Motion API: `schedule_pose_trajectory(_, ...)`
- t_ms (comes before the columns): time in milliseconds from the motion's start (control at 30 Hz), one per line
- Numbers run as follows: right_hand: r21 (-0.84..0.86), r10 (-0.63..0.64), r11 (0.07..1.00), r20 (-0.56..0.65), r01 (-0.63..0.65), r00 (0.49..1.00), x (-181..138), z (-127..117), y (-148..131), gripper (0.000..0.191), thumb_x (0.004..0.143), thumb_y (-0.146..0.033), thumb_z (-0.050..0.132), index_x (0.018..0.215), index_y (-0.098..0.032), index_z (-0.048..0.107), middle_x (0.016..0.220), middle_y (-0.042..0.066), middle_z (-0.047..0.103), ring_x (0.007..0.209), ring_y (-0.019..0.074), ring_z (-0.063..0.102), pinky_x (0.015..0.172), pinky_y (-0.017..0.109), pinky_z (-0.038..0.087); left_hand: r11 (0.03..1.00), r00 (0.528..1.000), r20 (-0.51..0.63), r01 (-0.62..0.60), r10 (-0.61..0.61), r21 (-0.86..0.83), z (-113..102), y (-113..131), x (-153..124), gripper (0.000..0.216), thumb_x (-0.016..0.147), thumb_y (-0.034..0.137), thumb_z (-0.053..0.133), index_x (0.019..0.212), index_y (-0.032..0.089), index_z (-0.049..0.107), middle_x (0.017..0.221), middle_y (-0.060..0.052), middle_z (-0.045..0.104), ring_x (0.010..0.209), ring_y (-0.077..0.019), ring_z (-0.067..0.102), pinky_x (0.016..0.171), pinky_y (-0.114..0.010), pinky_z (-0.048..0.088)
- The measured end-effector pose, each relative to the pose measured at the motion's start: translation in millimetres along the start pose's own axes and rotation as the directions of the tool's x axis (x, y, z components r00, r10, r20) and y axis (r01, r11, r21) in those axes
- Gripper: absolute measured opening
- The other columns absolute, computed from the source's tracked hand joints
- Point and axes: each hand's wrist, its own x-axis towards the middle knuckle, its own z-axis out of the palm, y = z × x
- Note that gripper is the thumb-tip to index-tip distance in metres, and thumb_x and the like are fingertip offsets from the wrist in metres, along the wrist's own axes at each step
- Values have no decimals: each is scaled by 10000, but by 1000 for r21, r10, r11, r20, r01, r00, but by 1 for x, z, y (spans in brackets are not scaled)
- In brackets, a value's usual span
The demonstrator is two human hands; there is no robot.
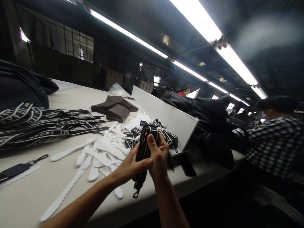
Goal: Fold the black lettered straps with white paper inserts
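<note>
1 folded strap (pixel 143 144) gripped by L hand (pixel 133 163) & R hand (pixel 158 155), ctr of frame, prob. mid-bundling; next move likely needs folds held tight.

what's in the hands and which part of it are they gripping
A folded black strap: the left hand grips about its middle, the right hand nearer its upper end.

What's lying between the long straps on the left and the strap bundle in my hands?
In the head view: mainly a loose heap of white strips, plus some folded straps near the bundle.
</note>
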Motion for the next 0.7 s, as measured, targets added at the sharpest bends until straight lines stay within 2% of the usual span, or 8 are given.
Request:
schedule_pose_trajectory(100, -71, -115, 992, -142, 106, 983, -1, 8, 12, 295, 859, -466, 734, 924, -190, 653, 859, 24, 673, 758, 153, 622, 743, 273, 518, 1000, 993, -116, 2, 1, 27, 8, -7, -16, 610, 913, 615, 600, 1378, 225, 539, 1347, -95, 627, 1297, -341, 538, 1115, -436, 451)
schedule_pose_trajectory(200, -108, -138, 987, -148, 123, 979, -4, 15, 21, 301, 875, -473, 714, 957, -189, 655, 880, 41, 688, 787, 169, 646, 756, 283, 531, 1000, 978, -207, 16, -10, 27, 6, -9, -27, 545, 952, 561, 560, 1395, 246, 519, 1398, -86, 590, 1339, -311, 508, 1146, -427, 425)
schedule_pose_trajectory(333, -180, -114, 979, -112, 93, 987, -11, 25, 33, 309, 931, -484, 647, 845, -189, 616, 618, -15, 599, 552, 124, 567, 612, 255, 503, 996, 967, -254, 18, 3, 83, -8, -3, -32, 539, 932, 473, 618, 1400, 232, 500, 1423, -89, 570, 1354, -290, 498, 1152, -380, 415)
schedule_pose_trajectory(400, -273, -129, 958, -144, 86, 981, -14, 29, 39, 345, 930, -497, 644, 780, -191, 589, 566, -24, 576, 491, 116, 534, 548, 246, 476, 992, 962, -274, 13, 21, 122, -12, -2, -35, 489, 952, 417, 585, 1393, 221, 505, 1393, -94, 593, 1299, -281, 546, 1128, -374, 437)
schedule_pose_trajectory(467, -386, -179, 919, -222, 82, 959, -15, 33, 45, 349, 897, -505, 683, 775, -187, 606, 624, 1, 625, 533, 131, 571, 541, 248, 478, 987, 951, -303, -8, 57, 159, -12, -5, -37, 460, 974, 355, 529, 1412, 221, 484, 1398, -94, 589, 1294, -267, 551, 1132, -370, 433)
schedule_pose_trajectory(533, -445, -228, 892, -295, 78, 928, -15, 38, 50, 335, 866, -502, 718, 827, -177, 647, 728, 33, 677, 638, 158, 625, 599, 259, 509, 970, 926, -357, -33, 120, 241, -10, -9, -39, 446, 991, 318, 482, 1429, 238, 471, 1407, -88, 580, 1315, -258, 534, 1138, -372, 427)
schedule_pose_trajectory(633, -356, -197, 932, -349, 65, 916, -12, 45, 59, 343, 837, -502, 742, 871, -171, 658, 768, 35, 673, 690, 163, 618, 634, 263, 515, 901, 876, -416, -46, 244, 432, -10, -17, -41, 424, 1015, 321, 449, 1437, 285, 480, 1377, -77, 594, 1294, -273, 547, 1087, -392, 464)
schedule_pose_trajectory(700, -231, -113, 972, -344, 32, 932, -6, 51, 67, 353, 818, -501, 750, 872, -168, 645, 754, 23, 647, 671, 148, 585, 621, 259, 503, 855, 869, -414, -20, 271, 518, -16, -22, -43, 418, 1018, 348, 434, 1427, 288, 492, 1358, -79, 608, 1285, -299, 556, 1072, -413, 471)
